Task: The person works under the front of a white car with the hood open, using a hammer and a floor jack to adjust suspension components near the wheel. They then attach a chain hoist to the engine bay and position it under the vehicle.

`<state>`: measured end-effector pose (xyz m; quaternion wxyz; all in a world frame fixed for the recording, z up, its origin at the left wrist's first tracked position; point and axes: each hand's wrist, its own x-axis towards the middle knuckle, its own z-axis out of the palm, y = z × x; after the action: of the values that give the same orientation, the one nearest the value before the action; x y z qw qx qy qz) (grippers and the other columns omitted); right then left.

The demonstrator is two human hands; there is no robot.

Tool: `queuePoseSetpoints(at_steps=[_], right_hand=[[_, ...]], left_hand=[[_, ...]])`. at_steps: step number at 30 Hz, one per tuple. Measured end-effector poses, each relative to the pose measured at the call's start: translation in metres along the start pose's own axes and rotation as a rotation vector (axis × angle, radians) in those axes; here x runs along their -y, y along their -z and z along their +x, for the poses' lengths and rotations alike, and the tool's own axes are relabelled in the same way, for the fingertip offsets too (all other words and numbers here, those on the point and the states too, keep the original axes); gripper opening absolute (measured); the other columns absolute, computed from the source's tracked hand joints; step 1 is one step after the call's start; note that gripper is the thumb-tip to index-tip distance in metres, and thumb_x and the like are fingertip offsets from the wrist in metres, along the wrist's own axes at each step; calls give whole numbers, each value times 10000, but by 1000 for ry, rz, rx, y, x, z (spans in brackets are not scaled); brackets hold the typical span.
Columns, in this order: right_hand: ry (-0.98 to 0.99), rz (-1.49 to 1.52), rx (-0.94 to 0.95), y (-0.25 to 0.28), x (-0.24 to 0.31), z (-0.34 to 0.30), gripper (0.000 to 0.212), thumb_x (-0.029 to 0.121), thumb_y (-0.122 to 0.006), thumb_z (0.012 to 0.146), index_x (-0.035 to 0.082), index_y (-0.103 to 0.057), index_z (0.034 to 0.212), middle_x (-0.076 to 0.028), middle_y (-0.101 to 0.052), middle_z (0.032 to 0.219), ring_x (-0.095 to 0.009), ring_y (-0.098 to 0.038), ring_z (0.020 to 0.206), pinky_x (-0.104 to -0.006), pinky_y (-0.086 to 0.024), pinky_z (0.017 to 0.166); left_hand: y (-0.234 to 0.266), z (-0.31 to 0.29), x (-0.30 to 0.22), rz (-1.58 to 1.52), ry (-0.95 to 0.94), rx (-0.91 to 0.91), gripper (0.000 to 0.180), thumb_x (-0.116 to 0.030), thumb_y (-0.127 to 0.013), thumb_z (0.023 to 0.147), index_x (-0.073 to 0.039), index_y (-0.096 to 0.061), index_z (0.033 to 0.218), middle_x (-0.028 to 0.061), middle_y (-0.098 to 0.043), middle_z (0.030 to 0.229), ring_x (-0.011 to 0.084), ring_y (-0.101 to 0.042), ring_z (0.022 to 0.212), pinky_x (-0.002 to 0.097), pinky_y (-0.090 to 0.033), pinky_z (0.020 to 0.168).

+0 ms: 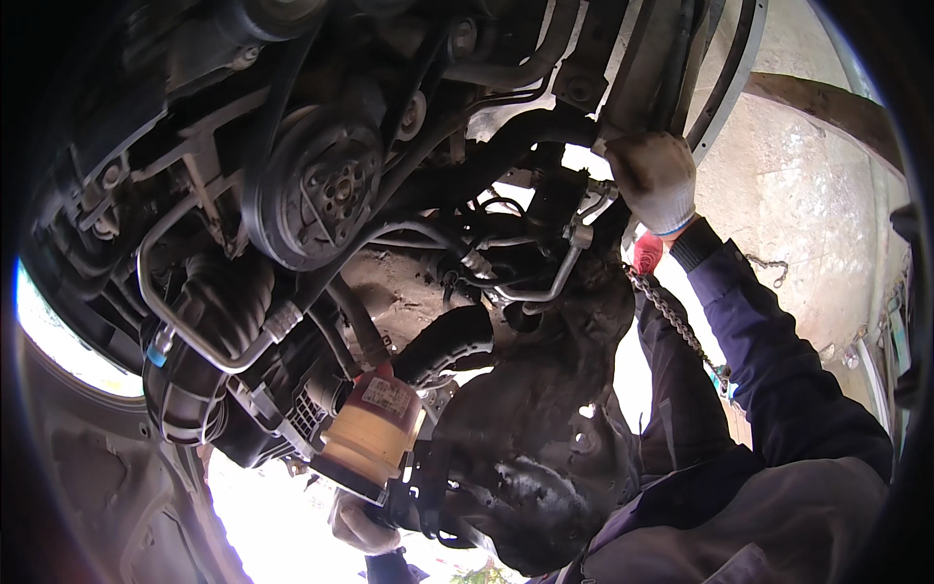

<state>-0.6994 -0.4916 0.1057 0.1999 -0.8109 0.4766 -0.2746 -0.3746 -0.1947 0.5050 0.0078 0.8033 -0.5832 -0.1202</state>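
My right hand point(654, 183), in a stained white work glove, is at the upper right. It is closed over the end of a grey metal bar point(637, 83), its fingertips hidden. Below it, a chain point(671, 313) hangs beside a red piece point(647, 252). My left hand point(364, 526), also gloved, is low in the engine bay, just under a yellowish fluid reservoir point(368, 443) with a label. Its fingers look curled by a black bracket point(355, 484); what they hold is hidden.
A belt pulley point(336, 190) and a bent metal pipe point(185, 343) fill the left side. A black hose point(448, 343) curves above a large dark cover point(530, 467). The car's body panel point(73, 467) edges the lower left. Rough concrete ground point(788, 204) lies at the right.
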Motion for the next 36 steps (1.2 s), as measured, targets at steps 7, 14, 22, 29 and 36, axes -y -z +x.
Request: queuePoseSetpoints(at_steps=[7,14,22,29,36], right_hand=[[-26,-38,10,3,3,-1,90,241,-732,877,161,-742,915,-43,-620,798,-263,-625,790,-420,-478,733],[-33,32,85,21,6,0,157,282,-684,912,132,-723,886,-102,-674,853,-348,-647,858,-482,-497,751],[-276,355,28,128,40,-39,260,265,-666,978,31,-736,1064,-161,-733,988,-290,-710,852,-377,-554,751],[-396,632,-166,277,136,-169,187,87,-653,990,-11,-705,1141,-85,-739,1046,-135,-658,864,-273,-528,780],[9,623,-346,442,292,-248,273,17,-603,950,-25,-682,1208,-137,-686,1208,-180,-627,1008,-309,-496,903]], left_hand=[[-1,0,-7,-33,154,-105,430,-342,-541,982,-33,-531,684,77,-528,599,229,-528,501,356,-382,482],[1,0,-19,-314,314,-136,481,-286,-421,1017,34,-646,736,100,-649,685,192,-597,623,312,-459,635],[-1,-12,-14,-546,354,-205,592,-375,-430,1107,43,-721,804,61,-702,713,118,-611,650,273,-476,680],[-15,-15,0,-581,256,-369,549,-377,-504,1084,61,-747,858,89,-732,737,138,-592,640,335,-487,655],[-10,-19,1,-224,226,-369,640,-582,-449,1015,-32,-773,1054,306,-706,986,474,-684,1018,533,-531,891]])
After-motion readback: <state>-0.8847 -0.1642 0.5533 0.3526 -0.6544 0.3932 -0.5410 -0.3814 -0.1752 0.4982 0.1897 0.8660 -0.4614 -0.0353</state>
